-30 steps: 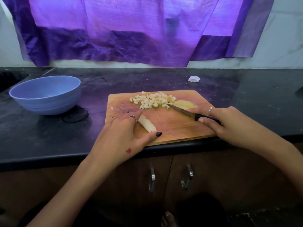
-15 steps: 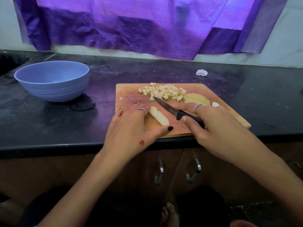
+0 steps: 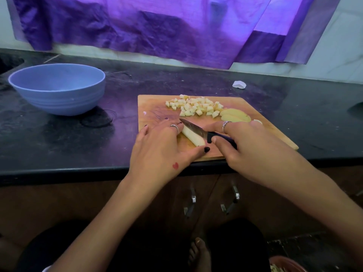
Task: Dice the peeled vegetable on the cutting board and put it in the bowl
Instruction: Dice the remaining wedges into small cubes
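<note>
A wooden cutting board lies on the black counter. On its near part lies a pale peeled vegetable strip, which my left hand pinches between thumb and fingers. My right hand grips a black-handled knife; its blade lies lengthwise along the top of the strip. A heap of diced pieces sits at the board's far side, with a few uncut slices beside it. The blue bowl stands to the left, apart from the board.
A small white scrap lies on the counter behind the board. Purple cloth hangs on the wall. Cupboard handles are below the counter edge. A reddish container shows at the bottom right.
My right hand has brought the knife leftward from the diced heap onto the strip that my left hand holds. The camera view has shifted, so the board appears further right.
</note>
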